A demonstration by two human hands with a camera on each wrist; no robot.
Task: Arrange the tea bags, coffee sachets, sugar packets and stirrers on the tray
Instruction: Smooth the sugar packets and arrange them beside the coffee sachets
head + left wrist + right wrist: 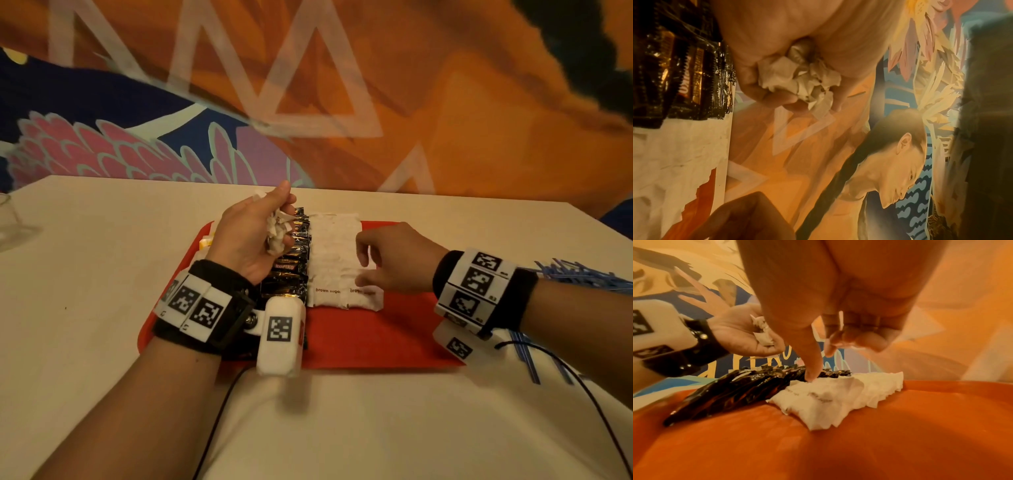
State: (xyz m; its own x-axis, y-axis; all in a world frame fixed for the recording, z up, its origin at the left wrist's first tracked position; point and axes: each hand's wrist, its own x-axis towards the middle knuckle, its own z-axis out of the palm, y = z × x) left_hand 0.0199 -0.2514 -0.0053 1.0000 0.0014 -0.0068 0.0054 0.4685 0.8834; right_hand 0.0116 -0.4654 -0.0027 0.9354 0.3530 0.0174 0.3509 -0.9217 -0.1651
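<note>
A red tray (359, 335) lies on the cream table. It holds a column of black coffee sachets (287, 274) and, to their right, an overlapping row of white brown-sugar packets (334, 260). Yellow tea bags (205, 245) peek out at the tray's left, mostly hidden by my left arm. My left hand (286, 205) hovers over the coffee sachets and grips a crumpled bunch of white sugar packets (797, 78). My right hand (363, 269) hangs over the sugar row; its thumb (812, 369) touches a packet (828, 395) while the other fingers curl loosely.
Blue stirrers (582, 275) lie in a pile on the table right of the tray, behind my right wrist. A clear glass (10, 222) stands at the far left edge. A black cable (219, 418) runs across the near table. A painted wall rises behind the table.
</note>
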